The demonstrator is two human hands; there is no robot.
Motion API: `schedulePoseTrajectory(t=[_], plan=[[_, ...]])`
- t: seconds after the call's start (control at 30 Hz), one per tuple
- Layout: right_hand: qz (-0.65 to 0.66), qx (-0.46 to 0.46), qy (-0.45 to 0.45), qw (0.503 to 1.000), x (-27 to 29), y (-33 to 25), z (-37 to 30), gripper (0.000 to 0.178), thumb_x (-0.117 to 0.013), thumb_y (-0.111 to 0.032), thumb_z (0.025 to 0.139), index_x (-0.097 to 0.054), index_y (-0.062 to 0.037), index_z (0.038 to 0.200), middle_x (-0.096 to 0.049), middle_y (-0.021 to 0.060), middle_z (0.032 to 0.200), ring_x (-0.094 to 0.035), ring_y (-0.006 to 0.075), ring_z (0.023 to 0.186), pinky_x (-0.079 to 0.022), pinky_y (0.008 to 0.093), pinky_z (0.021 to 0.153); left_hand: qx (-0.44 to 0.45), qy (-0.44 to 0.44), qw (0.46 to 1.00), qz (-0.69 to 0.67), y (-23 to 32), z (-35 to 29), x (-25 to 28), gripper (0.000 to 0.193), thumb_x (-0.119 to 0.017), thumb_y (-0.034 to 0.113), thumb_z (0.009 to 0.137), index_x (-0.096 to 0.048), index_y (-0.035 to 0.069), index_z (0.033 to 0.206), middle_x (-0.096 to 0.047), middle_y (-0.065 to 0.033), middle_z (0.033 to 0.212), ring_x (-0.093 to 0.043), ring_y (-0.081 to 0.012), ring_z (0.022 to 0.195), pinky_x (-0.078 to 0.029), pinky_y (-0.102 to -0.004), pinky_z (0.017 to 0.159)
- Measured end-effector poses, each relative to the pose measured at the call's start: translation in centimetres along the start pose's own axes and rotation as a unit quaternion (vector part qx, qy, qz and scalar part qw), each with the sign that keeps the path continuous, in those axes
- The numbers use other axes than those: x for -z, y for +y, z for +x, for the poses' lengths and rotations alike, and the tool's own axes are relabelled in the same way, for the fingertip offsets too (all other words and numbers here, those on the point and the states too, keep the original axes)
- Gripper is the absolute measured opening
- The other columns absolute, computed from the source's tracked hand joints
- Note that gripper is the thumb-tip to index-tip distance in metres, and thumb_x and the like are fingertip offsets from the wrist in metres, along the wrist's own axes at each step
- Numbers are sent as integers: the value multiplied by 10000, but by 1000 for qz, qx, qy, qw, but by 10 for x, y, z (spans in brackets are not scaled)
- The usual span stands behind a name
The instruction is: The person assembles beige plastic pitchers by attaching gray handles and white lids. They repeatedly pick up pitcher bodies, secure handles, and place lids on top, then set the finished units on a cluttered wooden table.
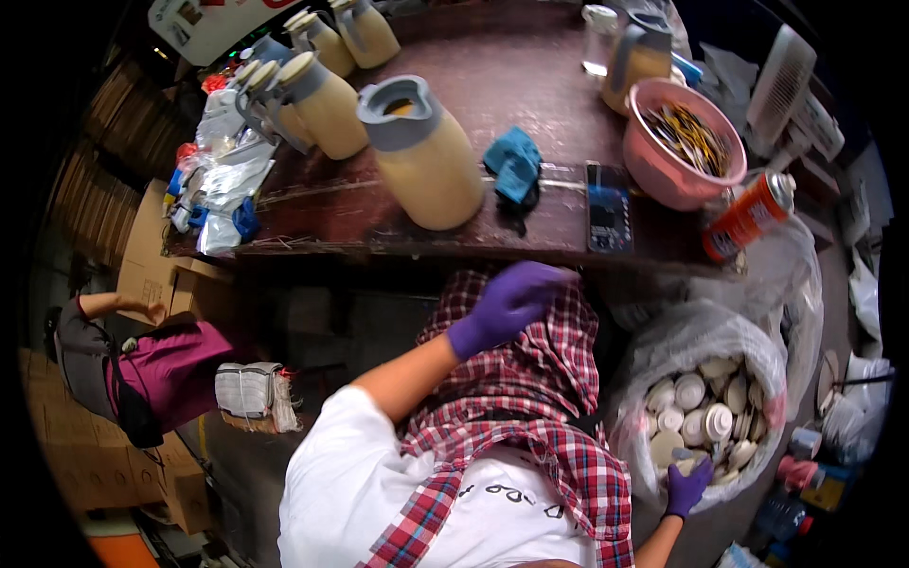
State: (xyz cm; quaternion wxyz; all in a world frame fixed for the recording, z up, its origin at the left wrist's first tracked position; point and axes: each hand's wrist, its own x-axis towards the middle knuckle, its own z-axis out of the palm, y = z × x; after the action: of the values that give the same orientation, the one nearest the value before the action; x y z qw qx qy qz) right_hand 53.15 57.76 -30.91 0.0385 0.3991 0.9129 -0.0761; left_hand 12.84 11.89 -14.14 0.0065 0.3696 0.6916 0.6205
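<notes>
Sack on the right: here's my purple-gloved right hand [688,485] at the near rim of a crinkled, translucent plastic sack [653,355], fingers down among pale, round, stepped lids [718,422]; whether they're gripping one or just touching, I can't tell.
Lids: heaped loose inside the sack, some flat discs, some with raised rings, smooth and probably hard plastic; the sack's mouth gapes wide, presumably so my fingers can get straight in.
Lap: my purple-gloved left hand [511,308] hangs above the red plaid apron [478,383], a blur, fingertips pointing right, nothing visible in them; open or curled, I can't tell.
Near jug: a cream, round-bellied jug with a grey collar [431,180] stands upright, mouth uncovered, by the near edge of the dark red-brown tabletop [502,80], likely there for easy reach.
Far-left jugs: cream-bodied, handled jugs [331,112] bunched together, probably to save room.
Right end: a pink, smooth-walled basin [658,187] corrals thin, yellowish and dark strips [689,140], loose pieces that would otherwise scatter, I'd say; the crumpled teal cloth [516,163] lies to its left.
</notes>
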Motion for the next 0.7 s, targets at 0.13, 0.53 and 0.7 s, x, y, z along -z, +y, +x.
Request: schedulePoseTrajectory(t=[0.13, 0.53, 0.7], plan=[[4, 38, 14, 999, 56, -79, 16, 992, -833, -365, 684, -395, -27, 1507, -457, 224, 1489, -423, 403, 1382, -339, 485, 1151, 58, 417, 904, 68, 7, -38, 90, 353, -509, 13, 1011, -522, 30, 1363, -575, -95, 1323, -562, -184, 1195, -451, -335, 1033], [562, 262, -213, 755, 168, -378, -9, 956, -803, -275, 735, -352, -91, 1558, -526, 77, 1290, -575, 201, 1118, -505, 335, 937, 74, 249, 934, -247, -75, 59, 241, 431, -519, 395, 1060, -619, 16, 1239, -664, -21, 1050, -593, -99, 946, -492, -268, 860], [678, 369, -102, 627, 236, -431, -29, 1148, -843, -481, 704, -260, 4, 1565, -483, 121, 1391, -545, 229, 1187, -475, 369, 1009, 61, 285, 935, -201, 39, -5, 146, 173, -628, 239, 1014, -640, 78, 1074, -605, 58, 831, -534, -17, 720, -429, -188, 641]])
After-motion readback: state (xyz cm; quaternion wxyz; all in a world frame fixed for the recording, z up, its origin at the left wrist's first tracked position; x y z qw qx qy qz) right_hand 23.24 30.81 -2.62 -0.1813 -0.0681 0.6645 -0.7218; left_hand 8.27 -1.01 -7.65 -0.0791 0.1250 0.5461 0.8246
